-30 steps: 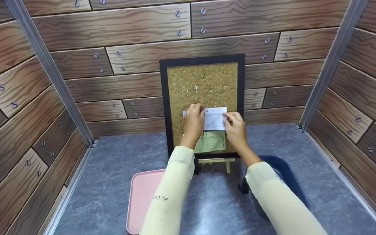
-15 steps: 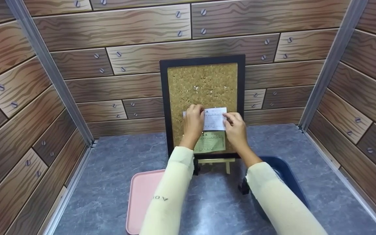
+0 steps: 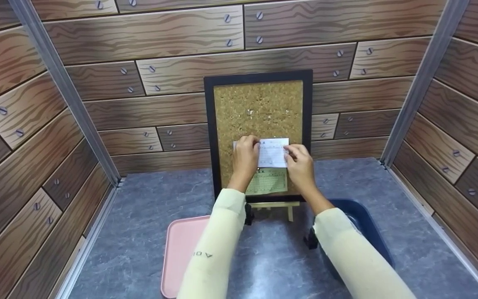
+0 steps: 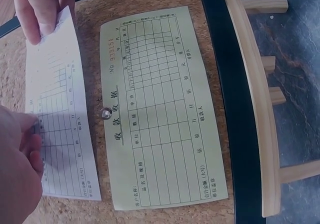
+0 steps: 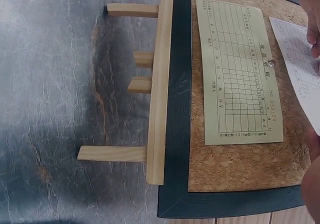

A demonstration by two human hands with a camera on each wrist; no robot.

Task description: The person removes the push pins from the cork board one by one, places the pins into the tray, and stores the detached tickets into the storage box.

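Note:
A white receipt slip (image 3: 274,154) is held against the lower half of a black-framed corkboard (image 3: 259,99). With curled fingers my left hand (image 3: 245,160) holds the slip near the middle of its top edge; what lies between those fingertips is hidden. My right hand (image 3: 300,166) pinches the slip's right edge between thumb and fingers. Directly below, a pale green receipt slip (image 4: 162,114) hangs from a round silver pin (image 4: 106,113) near its top edge. In the left wrist view, the white slip's near edge stands just apart from the green one.
The board stands on a small wooden easel (image 5: 159,84). A pink tray (image 3: 181,249) lies on the grey table left of my left arm. Partly under my right forearm sits a dark blue bin (image 3: 361,220). Wood-patterned walls (image 3: 156,33) enclose the back and sides.
Both hands stay in nearly the same place on the white receipt slip, which sits a few pixels lower along with a slight shift of the whole view.

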